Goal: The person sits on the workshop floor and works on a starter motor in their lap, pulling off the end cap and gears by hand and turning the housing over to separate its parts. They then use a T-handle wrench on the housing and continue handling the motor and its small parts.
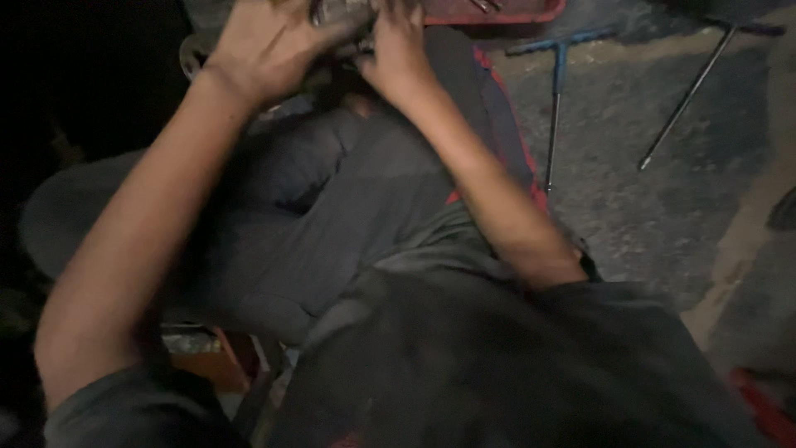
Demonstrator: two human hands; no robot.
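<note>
My left hand (269,46) and my right hand (398,50) meet at the top edge of the view, over my knees. Both close around a grey metal part (342,12) that is mostly cut off by the frame and blurred. The left hand's fingers wrap over its left side, while the right hand's press on its right side. What kind of part it is I cannot tell. My forearms run down from it toward my dark shirt at the bottom.
I sit with my legs in dark grey trousers (332,191). On the concrete floor to the right lie a blue T-handle wrench (554,99) and a second long T-handle tool (688,91). A red tray (497,12) sits at the top edge.
</note>
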